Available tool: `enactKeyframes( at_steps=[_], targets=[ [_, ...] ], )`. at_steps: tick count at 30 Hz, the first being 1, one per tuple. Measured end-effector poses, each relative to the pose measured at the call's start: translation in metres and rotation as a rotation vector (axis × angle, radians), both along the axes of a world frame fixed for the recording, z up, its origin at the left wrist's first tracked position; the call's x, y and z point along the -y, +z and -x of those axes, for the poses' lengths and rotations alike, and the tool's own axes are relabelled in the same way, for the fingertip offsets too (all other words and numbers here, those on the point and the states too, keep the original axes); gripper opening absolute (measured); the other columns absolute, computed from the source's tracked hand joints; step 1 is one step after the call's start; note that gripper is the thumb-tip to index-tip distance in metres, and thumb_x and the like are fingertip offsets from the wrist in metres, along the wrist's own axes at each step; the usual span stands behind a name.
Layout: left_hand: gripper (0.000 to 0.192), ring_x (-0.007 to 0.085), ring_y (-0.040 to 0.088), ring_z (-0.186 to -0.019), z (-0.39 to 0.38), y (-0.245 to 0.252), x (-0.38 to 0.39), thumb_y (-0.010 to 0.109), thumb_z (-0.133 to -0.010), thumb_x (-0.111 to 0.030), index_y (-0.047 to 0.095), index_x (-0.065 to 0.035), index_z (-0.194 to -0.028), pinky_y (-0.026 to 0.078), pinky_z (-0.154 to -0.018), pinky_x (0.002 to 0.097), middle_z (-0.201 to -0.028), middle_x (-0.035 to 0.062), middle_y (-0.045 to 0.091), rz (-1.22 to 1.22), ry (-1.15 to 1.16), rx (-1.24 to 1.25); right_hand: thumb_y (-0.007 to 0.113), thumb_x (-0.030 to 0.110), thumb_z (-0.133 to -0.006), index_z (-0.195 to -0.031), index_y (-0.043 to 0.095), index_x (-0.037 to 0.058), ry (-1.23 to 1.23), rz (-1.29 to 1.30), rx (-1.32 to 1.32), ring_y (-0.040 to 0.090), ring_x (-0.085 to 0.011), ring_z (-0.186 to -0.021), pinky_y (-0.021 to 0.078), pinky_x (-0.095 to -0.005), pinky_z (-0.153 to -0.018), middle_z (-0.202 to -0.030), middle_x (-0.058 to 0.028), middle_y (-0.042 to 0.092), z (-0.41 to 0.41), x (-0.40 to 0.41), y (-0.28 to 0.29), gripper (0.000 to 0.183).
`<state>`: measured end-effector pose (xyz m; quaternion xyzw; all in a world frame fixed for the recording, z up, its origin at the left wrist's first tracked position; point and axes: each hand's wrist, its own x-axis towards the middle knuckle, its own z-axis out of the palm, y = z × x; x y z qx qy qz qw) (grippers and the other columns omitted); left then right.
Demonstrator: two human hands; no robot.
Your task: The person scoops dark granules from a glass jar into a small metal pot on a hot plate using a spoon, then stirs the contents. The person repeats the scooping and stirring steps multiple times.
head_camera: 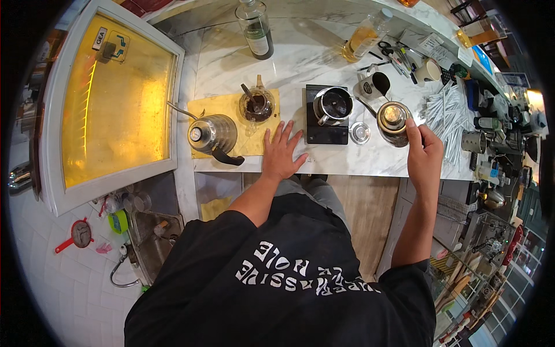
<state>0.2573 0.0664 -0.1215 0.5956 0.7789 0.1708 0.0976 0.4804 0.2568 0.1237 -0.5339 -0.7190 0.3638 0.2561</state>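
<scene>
My left hand (282, 152) lies palm down with fingers spread on the marble counter, at the right edge of a yellow cloth (199, 106). On that cloth stand a steel gooseneck kettle (217, 134) and a glass vessel (267, 113) with dark grounds and a spoon. My right hand (422, 147) grips a smaller metal gooseneck kettle (392, 130) at its near right side; its handle is hidden. The spout points left toward a steel cup (321, 108) with dark contents, on a black scale (327, 136). A small round clear lid (360, 132) lies between scale and kettle.
A dark-liquid bottle (256, 34) and an amber-liquid bottle (364, 39) stand at the back. Behind the smaller kettle are a small pitcher (372, 86), pens and scissors (385, 47). White straws (446, 112) lie right of it. A framed glass door (117, 104) and sink (149, 243) are left.
</scene>
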Motion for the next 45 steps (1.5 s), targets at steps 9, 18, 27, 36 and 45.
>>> enactKeyframes(
  at_steps=[9,18,27,36,45],
  targets=[
    [0.068,0.0333,0.028,-0.155,0.0,0.001,0.001,0.065,-0.09,-0.055,0.057,-0.0194,-0.148,0.013,-0.124,0.0609,-0.166,0.0126,0.036,-0.013,-0.001,0.005,0.064,0.032,-0.105,-0.075,0.06,-0.0036,0.015,0.021,0.015,0.034,-0.0056,-0.064,0.0274,-0.0294,-0.054,-0.064,0.0037,0.042,-0.003,0.015,0.002,0.047],
    [0.068,0.0318,0.027,-0.156,0.0,0.0,0.001,0.063,-0.091,-0.055,0.055,-0.0214,-0.15,0.013,-0.124,0.0605,-0.167,0.0116,0.035,0.01,0.003,0.023,0.065,0.033,-0.104,-0.076,0.061,-0.0048,0.048,0.052,0.035,0.036,-0.0059,-0.064,0.0284,-0.0294,-0.055,-0.064,0.0026,0.042,0.01,0.016,0.001,0.048],
    [0.069,0.03,0.024,-0.157,0.001,-0.003,0.0,0.062,-0.092,-0.057,0.053,-0.0236,-0.152,0.011,-0.125,0.0604,-0.168,0.01,0.032,0.056,0.0,-0.009,0.065,0.033,-0.104,-0.076,0.058,-0.0047,0.055,-0.014,0.019,0.034,-0.0069,-0.066,0.0287,-0.0297,-0.056,-0.065,0.003,0.041,0.012,-0.003,0.009,0.048],
    [0.069,0.0329,0.029,-0.154,0.0,-0.002,0.001,0.066,-0.09,-0.055,0.057,-0.0189,-0.148,0.015,-0.124,0.0603,-0.166,0.0119,0.036,0.003,0.008,0.004,0.064,0.032,-0.105,-0.074,0.055,-0.0039,0.037,-0.026,0.048,0.034,-0.0071,-0.068,0.0289,-0.0299,-0.057,-0.066,0.0022,0.041,-0.001,-0.004,0.015,0.048],
    [0.067,0.0324,0.028,-0.155,0.001,0.0,0.001,0.062,-0.092,-0.057,0.056,-0.0217,-0.149,0.013,-0.124,0.0607,-0.166,0.0123,0.035,0.009,-0.001,0.002,0.065,0.031,-0.104,-0.074,0.056,-0.0043,0.053,0.024,0.106,0.035,-0.0069,-0.066,0.0302,-0.0301,-0.055,-0.065,0.0022,0.041,-0.002,0.013,0.008,0.047]
  ],
)
